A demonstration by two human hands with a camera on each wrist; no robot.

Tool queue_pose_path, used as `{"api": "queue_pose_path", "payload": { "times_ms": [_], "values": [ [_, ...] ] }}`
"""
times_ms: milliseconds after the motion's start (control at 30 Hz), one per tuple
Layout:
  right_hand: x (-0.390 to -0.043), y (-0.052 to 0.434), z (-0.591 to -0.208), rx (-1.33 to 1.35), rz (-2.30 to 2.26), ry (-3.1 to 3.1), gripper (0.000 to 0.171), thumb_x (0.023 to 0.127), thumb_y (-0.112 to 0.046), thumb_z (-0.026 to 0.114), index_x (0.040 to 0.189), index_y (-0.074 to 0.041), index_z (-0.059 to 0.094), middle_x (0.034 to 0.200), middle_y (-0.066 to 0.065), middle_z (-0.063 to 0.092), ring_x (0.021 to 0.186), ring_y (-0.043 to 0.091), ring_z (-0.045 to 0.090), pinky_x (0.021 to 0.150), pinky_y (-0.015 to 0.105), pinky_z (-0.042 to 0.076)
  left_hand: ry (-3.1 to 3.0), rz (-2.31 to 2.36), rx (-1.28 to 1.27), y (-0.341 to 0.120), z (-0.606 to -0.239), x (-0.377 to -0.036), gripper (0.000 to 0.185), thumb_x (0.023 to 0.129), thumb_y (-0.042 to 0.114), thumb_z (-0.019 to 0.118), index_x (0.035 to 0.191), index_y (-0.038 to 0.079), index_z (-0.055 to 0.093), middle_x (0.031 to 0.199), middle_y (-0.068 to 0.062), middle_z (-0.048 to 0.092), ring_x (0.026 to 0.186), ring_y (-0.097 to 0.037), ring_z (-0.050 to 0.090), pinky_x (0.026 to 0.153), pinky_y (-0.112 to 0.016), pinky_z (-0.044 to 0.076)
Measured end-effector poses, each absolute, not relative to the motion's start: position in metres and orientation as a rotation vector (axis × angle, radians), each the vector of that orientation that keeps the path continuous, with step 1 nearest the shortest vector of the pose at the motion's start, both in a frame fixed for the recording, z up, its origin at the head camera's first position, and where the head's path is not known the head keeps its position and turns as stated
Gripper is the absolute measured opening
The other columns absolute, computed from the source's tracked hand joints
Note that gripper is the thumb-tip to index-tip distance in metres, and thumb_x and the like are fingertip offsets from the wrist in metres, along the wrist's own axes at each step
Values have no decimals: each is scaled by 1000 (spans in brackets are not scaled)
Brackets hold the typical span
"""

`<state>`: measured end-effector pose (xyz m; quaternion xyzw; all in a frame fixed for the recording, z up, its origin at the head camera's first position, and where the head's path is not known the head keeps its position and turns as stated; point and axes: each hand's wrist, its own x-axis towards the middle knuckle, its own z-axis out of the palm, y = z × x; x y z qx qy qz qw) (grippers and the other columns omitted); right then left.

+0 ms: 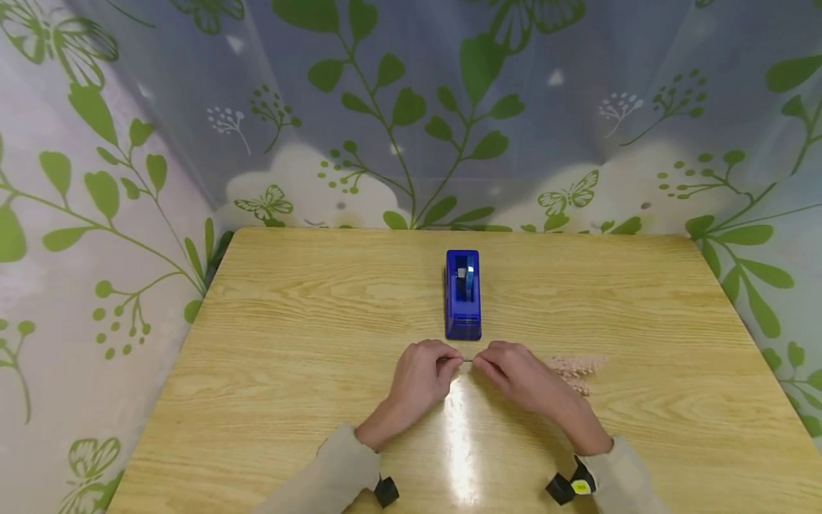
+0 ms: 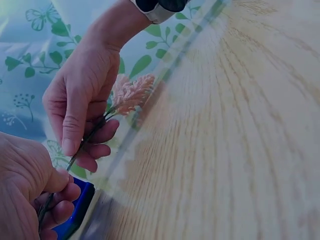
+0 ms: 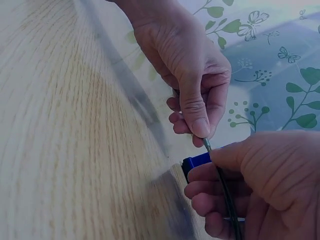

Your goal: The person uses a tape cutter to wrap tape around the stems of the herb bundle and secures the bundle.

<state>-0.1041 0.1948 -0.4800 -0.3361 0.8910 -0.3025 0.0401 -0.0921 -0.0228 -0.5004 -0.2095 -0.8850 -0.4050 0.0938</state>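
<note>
A flower sprig with fluffy pale pink heads (image 1: 576, 367) and a thin dark green stem (image 3: 226, 189) is held level over the table, its heads pointing right. My left hand (image 1: 420, 376) pinches the stem between thumb and fingers toward its lower end. Close beside it, my right hand (image 1: 521, 378) pinches the same stem nearer the heads. Between the fingertips a short bit of stem shows, with a shiny light band in the right wrist view. Just beyond both hands stands a blue tape dispenser (image 1: 463, 314). The stem's far end is hidden by my left hand.
The wood-grain table (image 1: 289, 321) stretches out on both sides of the hands. Behind it and to the sides hangs a curtain (image 1: 398, 150) printed with green leaves and butterflies. Dark devices (image 1: 387, 491) are strapped at both wrists.
</note>
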Motion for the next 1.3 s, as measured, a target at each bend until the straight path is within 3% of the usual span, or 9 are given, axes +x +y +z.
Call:
{"api": "queue_pose_path", "payload": {
  "times_ms": [333, 567, 767, 1100, 1300],
  "values": [
    [-103, 195, -480, -1107, -945, 2821, 11, 98, -2, 69, 99, -4, 80, 82, -2, 68, 66, 1, 53, 58, 19, 50, -2610, -1186, -638, -23, -501, -91, 4, 92, 10, 79, 91, 11, 83, 83, 1, 77, 66, -6, 62, 61, -17, 47],
    [-102, 195, -480, -1165, -889, 2923, 9, 94, -3, 74, 99, -4, 82, 80, 0, 71, 63, 0, 55, 55, 16, 49, -2637, -1085, -669, -22, -504, -93, 10, 97, 16, 75, 93, 11, 83, 77, 3, 73, 63, -4, 55, 58, -16, 42],
    [-103, 194, -481, -1205, -862, 2990, 8, 92, -1, 76, 96, -4, 82, 78, 0, 71, 61, 2, 58, 54, 16, 49, -2636, -1078, -666, -22, -502, -93, 11, 99, 14, 71, 96, 10, 81, 82, 1, 74, 69, -9, 59, 68, -26, 47],
    [-101, 190, -481, -1030, -845, 2901, 15, 103, -7, 64, 91, -8, 73, 80, -7, 57, 67, 4, 48, 59, 21, 46, -2594, -1098, -618, -21, -503, -94, 6, 95, 13, 77, 95, 12, 83, 83, 3, 76, 70, -11, 60, 70, -29, 44],
    [-103, 190, -483, -1141, -820, 3016, 13, 97, -4, 70, 87, -9, 75, 77, -5, 60, 64, 5, 49, 56, 21, 45, -2575, -1084, -628, -21, -501, -95, 6, 94, 13, 78, 95, 11, 83, 82, 1, 77, 66, -11, 60, 72, -31, 48]
  ]
}}
